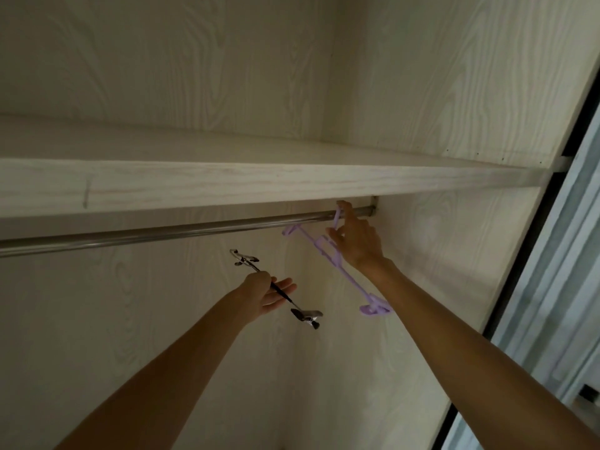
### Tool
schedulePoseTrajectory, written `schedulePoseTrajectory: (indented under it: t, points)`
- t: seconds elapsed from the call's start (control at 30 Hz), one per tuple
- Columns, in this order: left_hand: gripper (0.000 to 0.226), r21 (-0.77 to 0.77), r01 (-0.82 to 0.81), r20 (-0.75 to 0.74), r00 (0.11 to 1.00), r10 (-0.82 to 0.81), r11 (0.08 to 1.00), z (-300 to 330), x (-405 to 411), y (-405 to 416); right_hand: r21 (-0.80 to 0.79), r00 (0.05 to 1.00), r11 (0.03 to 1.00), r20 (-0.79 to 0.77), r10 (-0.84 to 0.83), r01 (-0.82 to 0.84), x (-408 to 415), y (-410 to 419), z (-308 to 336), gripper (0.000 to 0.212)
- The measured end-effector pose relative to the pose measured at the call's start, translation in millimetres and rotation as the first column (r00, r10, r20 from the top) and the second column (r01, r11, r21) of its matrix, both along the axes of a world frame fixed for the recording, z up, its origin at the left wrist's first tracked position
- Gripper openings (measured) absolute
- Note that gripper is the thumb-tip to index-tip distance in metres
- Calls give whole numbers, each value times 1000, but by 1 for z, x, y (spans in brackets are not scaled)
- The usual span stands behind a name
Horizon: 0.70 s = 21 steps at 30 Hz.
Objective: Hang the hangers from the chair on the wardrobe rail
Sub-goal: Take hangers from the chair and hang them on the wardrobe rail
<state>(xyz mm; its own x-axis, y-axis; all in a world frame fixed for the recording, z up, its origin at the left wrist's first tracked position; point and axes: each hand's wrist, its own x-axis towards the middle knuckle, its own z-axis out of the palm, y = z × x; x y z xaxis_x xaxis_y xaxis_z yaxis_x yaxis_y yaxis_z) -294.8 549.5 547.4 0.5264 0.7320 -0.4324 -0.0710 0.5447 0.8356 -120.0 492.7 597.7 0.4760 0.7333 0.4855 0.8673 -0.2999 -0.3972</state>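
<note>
Interior of a pale wood-grain wardrobe [162, 76], seen from below. A broad shelf [227, 186] spans its width; just beneath the shelf runs a metal rail [162, 233], fixed at its right end to the side wall. A sliding door [552, 303] stands at the right edge.

On the rail, near its right end, is the hook of a purple plastic hanger [328, 251]; the hanger's body slants down and toward the viewer, one end close to the right forearm. The right hand [355, 241] is raised to the rail, fingers curled at the hanger's hook and neck, fingertips touching the rail.

Lower and to the left, well apart from the rail, the left hand [268, 292] pinches the bar of a dark metal clip hanger [276, 289], its other fingers loosely extended. One clip shows at each end of the bar.
</note>
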Motion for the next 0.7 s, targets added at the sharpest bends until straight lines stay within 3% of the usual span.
schedulePoseTrajectory:
  t: [0.27, 0.53, 0.7]
  points:
    - [24, -15, -17, -45, 999, 16, 1000, -5, 2, -4, 83, 995, 994, 77, 61, -67, 4, -4, -10, 56]
    - [22, 110, -5, -162, 987, 23, 994, -2, -3, -2, -2, 985, 998, 160, 70, -70, 17, -5, -2, 59]
    - [14, 185, 56, -210, 978, -16, 981, 3, -8, -1, -102, 975, 991, 197, 106, -87, 39, -5, 11, 49]
